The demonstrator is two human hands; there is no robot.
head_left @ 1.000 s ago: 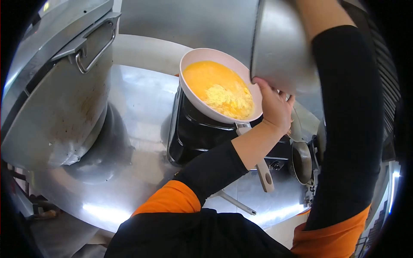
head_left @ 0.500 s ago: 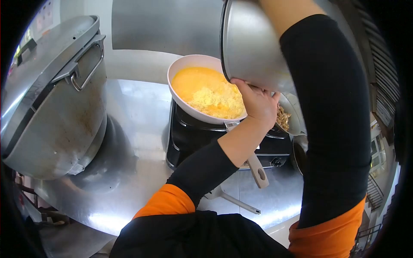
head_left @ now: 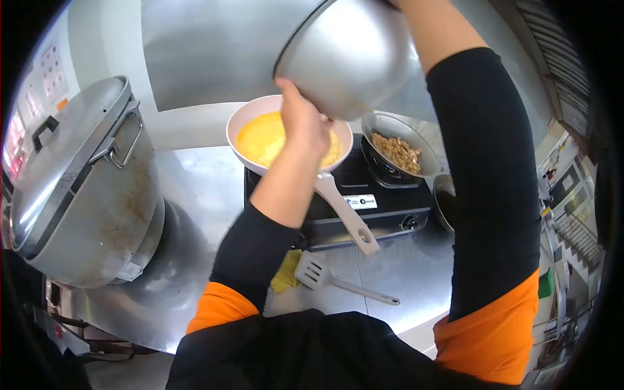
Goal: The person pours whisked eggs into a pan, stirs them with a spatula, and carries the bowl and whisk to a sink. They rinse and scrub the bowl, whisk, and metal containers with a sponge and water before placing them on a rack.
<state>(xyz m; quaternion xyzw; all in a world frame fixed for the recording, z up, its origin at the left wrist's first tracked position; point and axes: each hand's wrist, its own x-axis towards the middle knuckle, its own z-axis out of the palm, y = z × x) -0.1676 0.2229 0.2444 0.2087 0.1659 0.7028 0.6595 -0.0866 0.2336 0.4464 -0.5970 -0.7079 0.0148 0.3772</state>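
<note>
A large metal bowl [head_left: 348, 58] is tipped steeply, its rim over a light-coloured frying pan [head_left: 239, 117]. My left hand [head_left: 303, 123] grips the bowl low on its rim, thumb on the edge and fingers underneath. At the top edge of the view my right hand [head_left: 398, 4] meets the bowl's upper side; its fingers are mostly out of sight. Yellow liquid that looks like beaten egg [head_left: 257, 138] lies in the pan, with a paler, frothy patch. My left hand and forearm hide part of it. The pan sits on a black gas stove [head_left: 325, 227], handle toward me.
Right of the pan, a metal pan [head_left: 426, 146] holds brown chopped food [head_left: 396, 153]. A slotted turner [head_left: 315, 271] and a yellow cloth [head_left: 286, 273] lie before the stove. A big lidded pot [head_left: 97, 214] stands at left on the metal counter [head_left: 201, 188].
The bowl and both hands appear farther left and higher in view, and the bowl is tipped more. The view has shifted, showing more of the brown food, turner and cloth.
</note>
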